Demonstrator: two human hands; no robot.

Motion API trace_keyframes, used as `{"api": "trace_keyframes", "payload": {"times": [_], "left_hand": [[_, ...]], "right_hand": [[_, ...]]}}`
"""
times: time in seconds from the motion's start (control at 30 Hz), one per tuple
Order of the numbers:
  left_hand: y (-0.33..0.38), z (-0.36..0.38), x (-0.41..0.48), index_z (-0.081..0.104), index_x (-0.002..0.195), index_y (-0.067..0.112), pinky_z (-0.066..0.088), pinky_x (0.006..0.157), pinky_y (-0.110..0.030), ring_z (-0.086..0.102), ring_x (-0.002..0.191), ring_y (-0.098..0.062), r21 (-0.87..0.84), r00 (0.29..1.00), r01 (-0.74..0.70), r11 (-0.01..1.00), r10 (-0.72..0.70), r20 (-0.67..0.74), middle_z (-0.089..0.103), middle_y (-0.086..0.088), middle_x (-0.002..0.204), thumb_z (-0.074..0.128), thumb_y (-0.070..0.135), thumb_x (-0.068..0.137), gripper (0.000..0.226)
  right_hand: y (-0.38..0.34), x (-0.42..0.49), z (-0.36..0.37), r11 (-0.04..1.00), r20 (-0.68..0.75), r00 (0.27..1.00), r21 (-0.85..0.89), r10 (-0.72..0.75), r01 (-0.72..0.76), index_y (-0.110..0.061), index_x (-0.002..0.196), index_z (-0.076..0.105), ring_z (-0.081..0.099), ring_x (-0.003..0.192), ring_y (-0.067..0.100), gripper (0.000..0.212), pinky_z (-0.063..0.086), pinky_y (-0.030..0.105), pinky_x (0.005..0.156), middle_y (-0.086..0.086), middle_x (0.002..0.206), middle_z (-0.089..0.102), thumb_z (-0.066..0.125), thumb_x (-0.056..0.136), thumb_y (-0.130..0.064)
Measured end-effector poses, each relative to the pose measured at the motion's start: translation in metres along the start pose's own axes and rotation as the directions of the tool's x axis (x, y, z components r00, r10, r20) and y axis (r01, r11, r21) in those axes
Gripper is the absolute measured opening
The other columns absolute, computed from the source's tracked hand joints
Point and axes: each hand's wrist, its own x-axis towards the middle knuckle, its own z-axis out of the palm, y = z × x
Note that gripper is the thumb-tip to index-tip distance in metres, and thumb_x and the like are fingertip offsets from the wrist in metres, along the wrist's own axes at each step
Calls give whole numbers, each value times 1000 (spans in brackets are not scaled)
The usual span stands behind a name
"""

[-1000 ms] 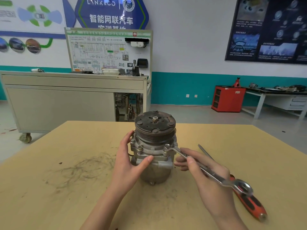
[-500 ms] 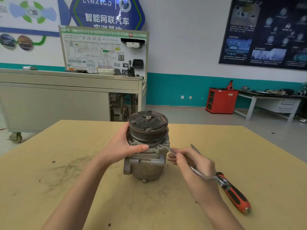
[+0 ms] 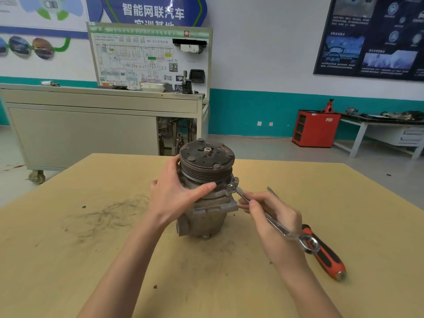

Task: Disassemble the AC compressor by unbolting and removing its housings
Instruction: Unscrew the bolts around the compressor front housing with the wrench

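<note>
1. On the back wall, left of centre, a blue sign [image 3: 153, 11] reads "智能网联汽车"; the line under it is cut off by the board in front.
2. Below it a white training board [image 3: 128, 63] shows a wiring diagram with "HV" legible in its heading. The rest of the print is too small to read. It stands on a grey wheeled cabinet [image 3: 80, 127].
3. The left hand [image 3: 176, 196] grips the compressor's upper part. Its thumb lies across the front just under the grooved pulley and its fingers curl round the far left side.
4. The AC compressor [image 3: 206, 216] stands upright near the middle of the tan counter [image 3: 68, 260]. It has a dull grey cast body, with a dark, rusty clutch plate [image 3: 207, 157] and a centre nut on top.
5. The right hand [image 3: 275, 223] pinches a combination wrench [image 3: 278, 227] between thumb and curled fingers. The open end sits on a flange bolt [image 3: 230, 186] at the compressor's right side and the ring end sticks out past the hand.
6. A screwdriver [image 3: 325, 253] with a red and black handle lies on the counter just beside the right hand.
7. Farther right stand a red cabinet [image 3: 315, 128] and a dark poster [image 3: 371, 35] whose text is unreadable.
</note>
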Motion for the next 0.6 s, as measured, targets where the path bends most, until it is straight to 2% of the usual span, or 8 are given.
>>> {"api": "trace_keyframes", "payload": {"times": [0.1,0.17,0.23,0.3,0.4,0.5,0.6], "left_hand": [[-3,-9,0,18,148,29,23,113,-55,36,136,-15,147,991,-38,988,18,135,33,7,152,61,82,42,126],[-4,-11,0,17,149,25,29,113,-52,38,135,-17,32,981,-23,999,16,194,35,3,151,71,74,42,130],[-4,-11,-2,20,149,23,37,111,-43,44,130,-15,-68,983,-13,998,26,184,42,0,146,77,66,43,128],[-4,-10,-5,23,149,24,39,109,-37,46,128,-14,-60,989,-25,998,33,142,45,0,143,76,67,44,126],[-6,-11,-6,27,148,22,41,108,-40,48,125,-14,-36,993,-51,998,55,101,50,2,140,74,69,45,123],[-8,-13,-8,33,143,26,43,106,-36,52,117,-8,-37,993,-85,996,88,84,56,15,126,74,68,48,112],[-11,-14,-15,34,132,47,44,102,-26,53,109,8,-41,991,-112,993,115,66,54,35,112,74,66,50,94]], "right_hand": [[0,1,1,999,-12,999,43,30,-29,-18,82,69,70,83,8,18,55,23,74,-10,85,72,52,83,-12],[-2,1,2,998,-17,998,40,56,-55,-21,82,68,70,83,9,18,55,25,75,-10,85,72,51,83,-14],[-5,0,2,998,-24,998,28,60,-59,-26,81,67,70,83,9,19,56,27,75,-11,84,72,52,84,-14],[-7,-1,2,998,-32,998,7,56,-55,-28,81,67,70,82,8,25,56,28,75,-12,82,72,54,87,-6],[-10,-3,2,997,-36,997,-21,72,-73,-29,80,66,69,81,6,33,56,28,76,-13,81,72,55,89,1],[-15,-6,2,996,-32,996,-25,83,-84,-29,79,66,69,80,5,32,56,24,73,-14,82,72,56,88,-1],[-22,-13,0,996,-39,995,-9,91,-92,-30,78,68,70,80,5,22,56,23,72,-13,81,72,54,83,-13]]}}
